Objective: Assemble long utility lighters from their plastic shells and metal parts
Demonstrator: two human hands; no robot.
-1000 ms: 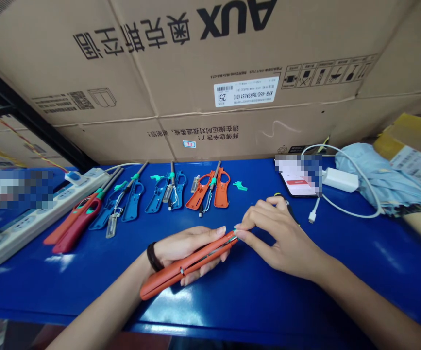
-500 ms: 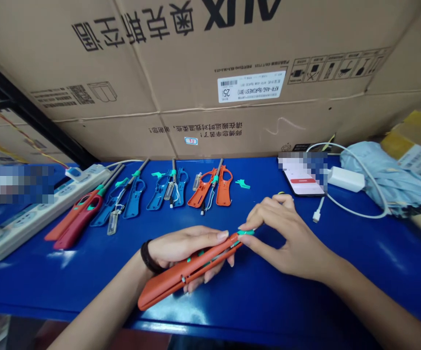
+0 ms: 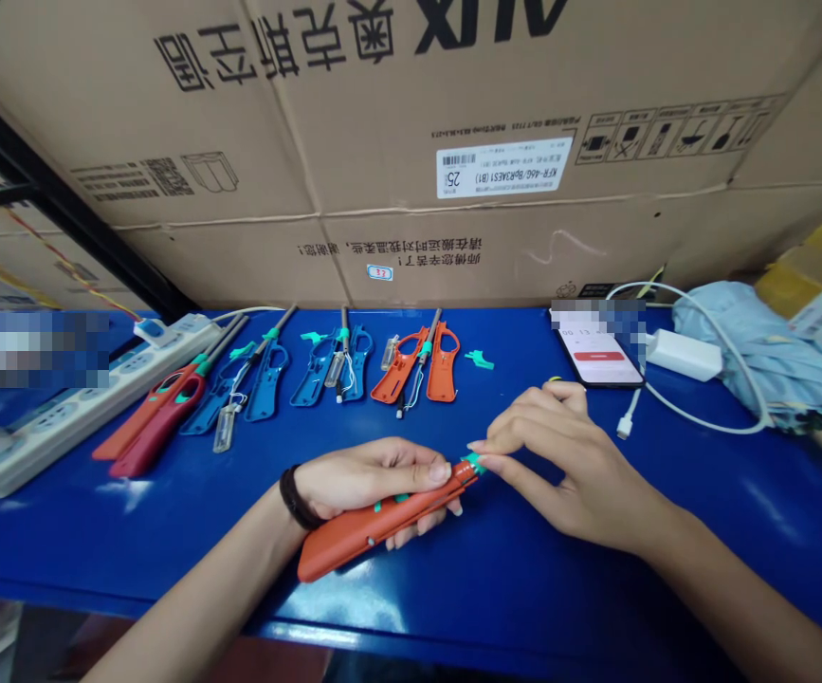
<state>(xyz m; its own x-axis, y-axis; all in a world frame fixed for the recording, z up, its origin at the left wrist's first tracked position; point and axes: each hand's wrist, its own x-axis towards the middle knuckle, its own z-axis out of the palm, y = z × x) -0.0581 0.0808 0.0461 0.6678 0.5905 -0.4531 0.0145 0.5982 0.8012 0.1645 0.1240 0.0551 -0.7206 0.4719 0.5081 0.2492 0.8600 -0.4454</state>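
Orange lighter body (image 3: pixel 382 520) lying closed in my left hand (image 3: pixel 372 477), fingers curled beneath it, thumb on top, black wristband (image 3: pixel 292 498) above the wrist. Tip angled right, carrying a green plastic piece (image 3: pixel 474 463). My right hand (image 3: pixel 568 465) forms a pinch there: right fingertips (image 3: pixel 494 443) against the green piece, the other fingers bent behind. Both hands over blue workbench (image 3: pixel 496 607). Beyond them, in a row: blue lighter shells (image 3: pixel 266 386), orange lighter shells (image 3: pixel 443 362) and a loose green part (image 3: pixel 480 359). Far left: two red lighters (image 3: pixel 158 427) beside a power strip (image 3: pixel 76 422). Far right: a phone (image 3: pixel 599 356), white charger (image 3: pixel 682 356) and folded pale-blue umbrella (image 3: pixel 752 365). Behind all: AUX carton (image 3: pixel 411 161).
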